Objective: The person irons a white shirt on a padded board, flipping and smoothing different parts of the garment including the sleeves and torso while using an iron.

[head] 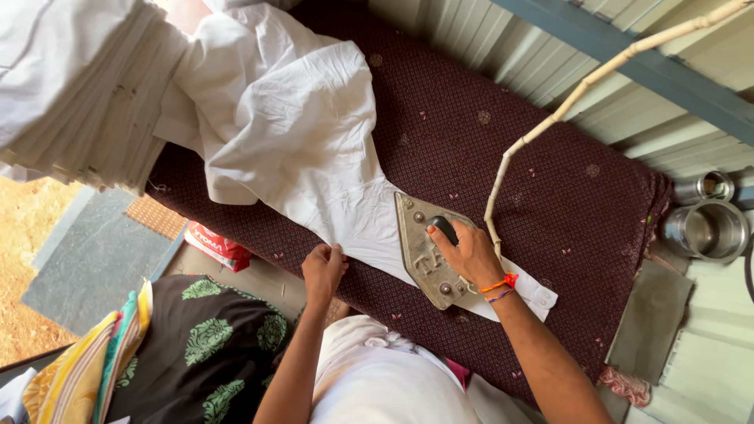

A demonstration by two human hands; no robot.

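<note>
A white garment (290,133) lies spread over a dark maroon patterned cloth (487,149) that covers the ironing table. My right hand (470,253), with orange and blue threads at the wrist, grips the black handle of a heavy metal iron (420,247) resting on a narrow part of the garment. A pale cord (565,102) runs from the iron up to the top right. My left hand (323,268) presses the garment's edge down at the near side of the table, just left of the iron.
A stack of folded white cloth (71,94) sits at the top left. Two steel cups (711,228) stand at the right past the table's end. A corrugated metal wall (628,86) runs behind. A red packet (220,245) lies below the table edge.
</note>
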